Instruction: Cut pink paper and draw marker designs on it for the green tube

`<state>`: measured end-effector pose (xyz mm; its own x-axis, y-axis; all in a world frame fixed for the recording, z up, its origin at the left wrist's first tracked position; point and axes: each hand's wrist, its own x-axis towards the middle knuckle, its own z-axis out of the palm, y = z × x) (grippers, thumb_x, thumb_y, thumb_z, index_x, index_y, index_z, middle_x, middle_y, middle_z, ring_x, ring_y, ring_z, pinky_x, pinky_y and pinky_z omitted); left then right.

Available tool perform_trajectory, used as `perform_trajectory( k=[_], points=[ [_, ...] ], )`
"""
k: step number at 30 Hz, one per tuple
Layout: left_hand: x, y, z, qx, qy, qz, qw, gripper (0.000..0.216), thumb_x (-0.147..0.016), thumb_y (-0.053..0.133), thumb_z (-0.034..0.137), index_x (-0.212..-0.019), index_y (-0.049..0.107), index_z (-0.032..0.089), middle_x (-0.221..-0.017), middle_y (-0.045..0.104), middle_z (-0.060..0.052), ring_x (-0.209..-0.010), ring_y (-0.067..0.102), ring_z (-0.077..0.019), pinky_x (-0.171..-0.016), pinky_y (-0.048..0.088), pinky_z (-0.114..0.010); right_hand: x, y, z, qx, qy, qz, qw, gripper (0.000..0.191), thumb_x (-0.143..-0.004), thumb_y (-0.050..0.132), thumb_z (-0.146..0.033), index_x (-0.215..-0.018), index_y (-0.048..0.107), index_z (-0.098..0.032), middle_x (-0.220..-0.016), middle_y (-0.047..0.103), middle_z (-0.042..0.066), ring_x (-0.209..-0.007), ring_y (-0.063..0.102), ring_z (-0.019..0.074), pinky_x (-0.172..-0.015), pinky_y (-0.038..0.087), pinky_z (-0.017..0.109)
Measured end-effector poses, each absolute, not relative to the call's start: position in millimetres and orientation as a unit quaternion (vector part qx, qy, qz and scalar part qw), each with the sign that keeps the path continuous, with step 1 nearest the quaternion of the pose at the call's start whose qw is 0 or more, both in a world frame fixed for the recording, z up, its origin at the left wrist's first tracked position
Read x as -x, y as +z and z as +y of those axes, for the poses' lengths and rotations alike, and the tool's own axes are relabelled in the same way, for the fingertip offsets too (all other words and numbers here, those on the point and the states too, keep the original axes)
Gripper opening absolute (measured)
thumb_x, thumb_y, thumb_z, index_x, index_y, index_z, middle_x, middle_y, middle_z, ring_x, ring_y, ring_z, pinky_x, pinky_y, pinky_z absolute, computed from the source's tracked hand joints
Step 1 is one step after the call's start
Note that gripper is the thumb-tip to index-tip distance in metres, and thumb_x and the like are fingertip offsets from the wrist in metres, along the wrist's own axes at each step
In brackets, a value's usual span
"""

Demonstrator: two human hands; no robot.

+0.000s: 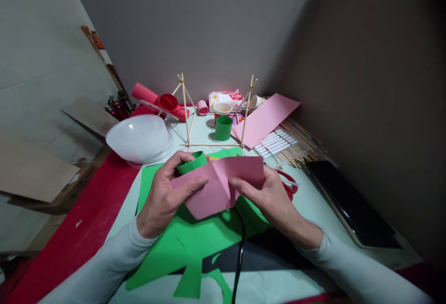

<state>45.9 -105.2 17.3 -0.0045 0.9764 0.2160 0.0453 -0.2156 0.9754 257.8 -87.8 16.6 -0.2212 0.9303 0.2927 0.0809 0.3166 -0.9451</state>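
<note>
Both of my hands hold a pink paper sheet (pixel 223 184) above the table, with a fold running down its middle. My left hand (pixel 167 194) pinches the sheet's left side between thumb and fingers, and a green paper ring (pixel 192 161) sits under its fingers behind the sheet. My right hand (pixel 270 197) grips the sheet's right side, thumb on top. Cut green paper (pixel 195 243) lies flat on the table beneath both hands.
A white bowl-shaped dome (pixel 139 139) stands at the left. Behind are a wooden stick frame (pixel 186 109), a green cup (pixel 223 128), a red-and-white cup (pixel 222 109), pink paper (pixel 265 118), markers (pixel 275 143), sticks and red scissors (pixel 289 184). A black cable (pixel 239 253) and a dark tablet (pixel 351 206) lie nearby.
</note>
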Motion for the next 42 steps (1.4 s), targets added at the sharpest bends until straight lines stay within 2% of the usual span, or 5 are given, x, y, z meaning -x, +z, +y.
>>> perform_trajectory(
  k=[5,11,21,36,42],
  points=[
    [-43.2,17.0,-98.9,-0.575,0.556,0.438,0.410,0.014,-0.076,0.087,0.028,-0.078,0.074,0.021,-0.125,0.074,-0.007,-0.127,0.061,-0.0259,-0.104,0.047,-0.033,-258.2,17.6,-86.4,0.377,0.416,-0.664,0.494,0.003,-0.081,0.070,-0.020,-0.083,0.069,-0.018,-0.081,0.069,-0.001,-0.074,0.063,0.0137,-0.067,0.050,0.023],
    [-39.5,27.5,-98.8,-0.631,0.524,0.445,0.360,0.003,-0.078,0.083,0.024,-0.076,0.081,0.024,-0.133,0.071,-0.008,-0.121,0.066,-0.0276,-0.096,0.054,-0.036,-266.5,26.8,-85.3,0.386,0.452,-0.636,0.492,0.014,-0.085,0.076,-0.032,-0.087,0.070,-0.019,-0.077,0.068,-0.001,-0.068,0.062,0.0134,-0.063,0.050,0.023],
    [-24.3,30.3,-96.2,-0.816,0.437,0.319,0.204,0.026,-0.093,0.066,0.013,-0.094,0.080,0.035,-0.144,0.065,-0.006,-0.138,0.055,-0.0317,-0.113,0.043,-0.059,-274.2,34.8,-81.1,0.357,0.467,-0.661,0.466,0.013,-0.087,0.077,-0.032,-0.094,0.076,-0.021,-0.100,0.070,0.004,-0.096,0.066,0.0202,-0.081,0.053,0.029],
    [-40.7,37.7,-117.2,-0.860,0.430,0.260,0.084,0.033,-0.098,0.054,0.009,-0.085,0.073,0.033,-0.147,0.064,0.005,-0.145,0.049,-0.0245,-0.122,0.036,-0.054,-277.2,25.5,-78.2,0.292,0.643,-0.578,0.409,0.016,-0.087,0.081,-0.034,-0.090,0.074,-0.020,-0.103,0.072,0.001,-0.092,0.064,0.0149,-0.081,0.050,0.023],
    [-39.3,41.9,-123.9,-0.876,0.407,0.258,-0.024,0.027,-0.101,0.057,0.014,-0.095,0.071,0.035,-0.150,0.061,0.011,-0.153,0.038,-0.0171,-0.128,0.032,-0.047,-280.1,32.2,-78.3,0.244,0.721,-0.534,0.369,0.018,-0.081,0.085,-0.030,-0.085,0.071,-0.019,-0.085,0.069,-0.003,-0.077,0.063,0.0106,-0.070,0.048,0.020]
  ],
)
